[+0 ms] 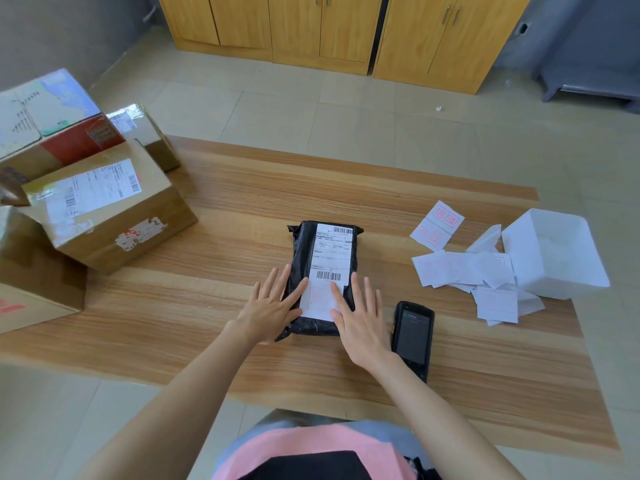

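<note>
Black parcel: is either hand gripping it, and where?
Nothing is gripped: left hand and right hand lie flat on the black parcel, near end.

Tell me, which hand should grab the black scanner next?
Probably the right. The right hand lies flat on the black parcel, with the scanner right beside it on the table. The left hand rests on the parcel's other side and would have to cross over.

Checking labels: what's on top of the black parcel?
A white shipping label with barcodes; left hand and right hand lie flat on the black parcel, hiding part of the label's near end.
</note>
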`<state>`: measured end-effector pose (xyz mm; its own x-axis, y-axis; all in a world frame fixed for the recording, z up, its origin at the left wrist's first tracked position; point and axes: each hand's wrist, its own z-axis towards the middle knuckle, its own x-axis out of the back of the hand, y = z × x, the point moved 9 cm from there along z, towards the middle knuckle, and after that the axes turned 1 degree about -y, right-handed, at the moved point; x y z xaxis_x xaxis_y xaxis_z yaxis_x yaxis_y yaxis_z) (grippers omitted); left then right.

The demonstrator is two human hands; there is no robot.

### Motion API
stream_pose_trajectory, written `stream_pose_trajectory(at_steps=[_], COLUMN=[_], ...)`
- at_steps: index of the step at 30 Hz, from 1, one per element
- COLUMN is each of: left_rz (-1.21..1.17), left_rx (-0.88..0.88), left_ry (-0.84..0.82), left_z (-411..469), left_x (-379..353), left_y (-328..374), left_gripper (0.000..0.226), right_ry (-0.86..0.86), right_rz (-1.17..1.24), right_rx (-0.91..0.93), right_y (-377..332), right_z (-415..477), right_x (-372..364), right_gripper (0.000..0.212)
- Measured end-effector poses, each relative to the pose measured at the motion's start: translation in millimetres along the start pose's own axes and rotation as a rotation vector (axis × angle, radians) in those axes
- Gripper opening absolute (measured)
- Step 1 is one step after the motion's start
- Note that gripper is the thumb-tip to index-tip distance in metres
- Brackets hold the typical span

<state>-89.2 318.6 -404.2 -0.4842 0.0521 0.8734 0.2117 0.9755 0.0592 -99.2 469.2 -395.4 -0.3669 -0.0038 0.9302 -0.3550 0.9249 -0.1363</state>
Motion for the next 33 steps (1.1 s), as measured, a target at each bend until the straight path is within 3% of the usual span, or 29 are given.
stream_pose_trajectory(at_steps=[2, 4, 9, 12, 15, 21, 28, 33], left_rz=[-0.024, -0.143, -0.976, -1.276, -1.390, -1.579, -1.640, -1.677], left_rx=[0.010, 0.032, 0.167, 0.289, 0.351, 0.448, 0.515, 0.512], left_ry=[-0.030, -0.033, 0.046, -0.001, -0.035, -0.038, -0.038, -0.013], left_z=[-1, -2, 6, 13, 25, 42, 50, 45], left_x=[-1, 0, 11, 11, 4, -6, -14, -5], left_y=[-2, -7, -17, -18, -21, -16, -14, -6], left_gripper=[0.062, 0.070, 0.072, 0.066, 0.069, 0.067, 0.072, 0.076], right_ry=[0.004, -0.011, 0.050, 0.046, -0.048, -0.145, -0.186, -0.179], right_rz=[0.030, 0.105, 0.724, 1.103, 1.278, 1.404, 1.514, 1.540], right_rx=[-0.007, -0.026, -0.176, -0.332, -0.422, -0.546, -0.541, -0.561], right_y=[3, 6, 18, 28, 30, 30, 19, 15], right_z=[-2, -2, 9, 19, 25, 35, 41, 47], right_x=[0, 1, 8, 8, 4, -8, -4, -11], right_gripper=[0.062, 0.053, 0.058, 0.058, 0.059, 0.063, 0.052, 0.065])
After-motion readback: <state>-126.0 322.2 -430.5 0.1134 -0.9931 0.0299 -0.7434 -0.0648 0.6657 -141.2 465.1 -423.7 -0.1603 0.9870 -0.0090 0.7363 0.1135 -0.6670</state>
